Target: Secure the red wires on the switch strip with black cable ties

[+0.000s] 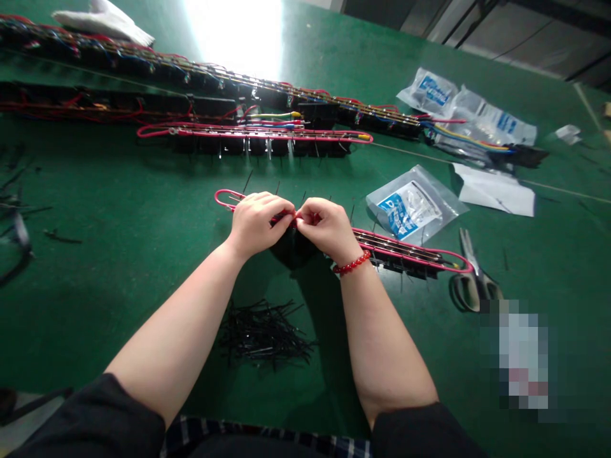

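Observation:
In front of me lies a wire harness (405, 247), a long bundle with red looped wires, metallic strands and black blocks along its lower side. Thin black cable ties stick up from it. My left hand (261, 219) is closed in a pinch on the harness near its middle. Right beside it, my right hand (327, 226) pinches the same stretch, fingertips almost meeting the left ones. The small piece between the fingertips is mostly hidden. Below my hands, a heap of loose black cable ties (267, 334) lies on the green table (157, 356).
Behind lie a similar short harness (252, 133) and long wired strips (191, 67). Plastic bags (405, 207), a white paper (494, 191) and scissors (472, 273) lie to the right. A white glove (102, 22) rests at the back left; black scraps (16, 229) lie at left.

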The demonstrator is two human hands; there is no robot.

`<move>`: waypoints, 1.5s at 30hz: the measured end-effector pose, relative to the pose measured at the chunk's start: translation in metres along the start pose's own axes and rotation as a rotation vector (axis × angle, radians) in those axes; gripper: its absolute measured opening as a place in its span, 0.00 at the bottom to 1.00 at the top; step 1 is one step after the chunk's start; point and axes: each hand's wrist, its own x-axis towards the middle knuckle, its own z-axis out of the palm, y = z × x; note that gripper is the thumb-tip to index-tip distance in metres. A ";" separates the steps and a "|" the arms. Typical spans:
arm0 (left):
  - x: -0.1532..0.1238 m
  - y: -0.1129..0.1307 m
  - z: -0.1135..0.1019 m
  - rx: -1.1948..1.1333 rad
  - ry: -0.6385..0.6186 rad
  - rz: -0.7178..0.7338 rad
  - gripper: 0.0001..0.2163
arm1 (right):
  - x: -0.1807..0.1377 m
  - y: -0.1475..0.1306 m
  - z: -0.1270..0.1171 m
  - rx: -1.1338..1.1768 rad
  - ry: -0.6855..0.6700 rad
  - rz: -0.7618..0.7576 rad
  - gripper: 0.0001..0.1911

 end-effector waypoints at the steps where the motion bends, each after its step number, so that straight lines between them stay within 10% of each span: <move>1: 0.000 0.000 0.000 -0.002 0.000 -0.001 0.07 | 0.000 0.000 0.000 -0.001 0.000 -0.006 0.12; 27: 0.000 -0.001 0.004 -0.121 0.189 0.039 0.09 | 0.000 -0.002 -0.002 0.091 0.012 0.016 0.07; 45: -0.007 0.003 -0.003 0.179 -0.048 0.083 0.12 | -0.001 0.002 0.004 -0.011 0.008 -0.120 0.02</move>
